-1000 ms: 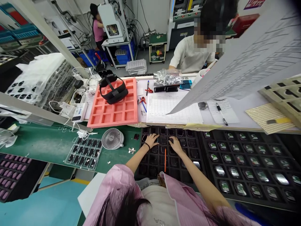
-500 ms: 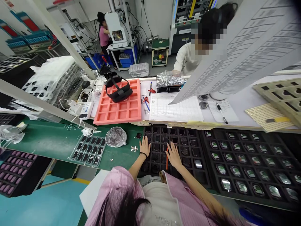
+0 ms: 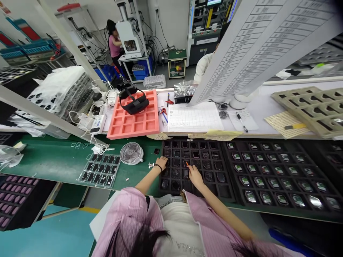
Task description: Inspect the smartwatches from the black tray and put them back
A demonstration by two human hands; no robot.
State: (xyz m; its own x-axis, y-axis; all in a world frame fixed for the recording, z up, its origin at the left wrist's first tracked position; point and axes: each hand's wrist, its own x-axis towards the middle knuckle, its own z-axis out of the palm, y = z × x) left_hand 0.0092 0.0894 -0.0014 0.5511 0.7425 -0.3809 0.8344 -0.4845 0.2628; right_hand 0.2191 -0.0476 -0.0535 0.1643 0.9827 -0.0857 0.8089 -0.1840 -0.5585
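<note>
Six lots logged, nearest first:

1. Left hand (image 3: pixel 162 163), black wristband (image 3: pixel 158 167): rested at the black tray's left edge, fingers loosely bent, grasping nothing visible.
2. Right hand (image 3: pixel 194 175): lay over the tray, fingers bent inward beside an orange stick tip (image 3: pixel 187 163). The stick was mostly hidden; whether the fingers gripped it could not be told.
3. Black compartment tray (image 3: pixel 187 141): lay under both hands. Most cells held dark pieces (image 3: pixel 206 165), none showing green labels, so that work looked unfinished. Cells under the hands were hidden.
4. Adjoining black tray (image 3: pixel 270 142): lay just right, its visible cells filled with green-labelled pieces (image 3: pixel 259 182), silvery ones in the near row.
5. Green tabletop (image 3: pixel 53 164): left of the hands, carrying a small white fan (image 3: pixel 131 153), a clear tray of dark pieces (image 3: pixel 99 170) and small metal clips (image 3: pixel 151 165).
6. Far tabletop (image 3: pixel 257 110): carried a salmon foam tray (image 3: pixel 131 123), black strap headset (image 3: pixel 134 101) and gridded form (image 3: pixel 195 117). Beyond stood a co-worker in white (image 3: pixel 203 66), and another in pink (image 3: pixel 114 46) at a white machine (image 3: pixel 128 35).
</note>
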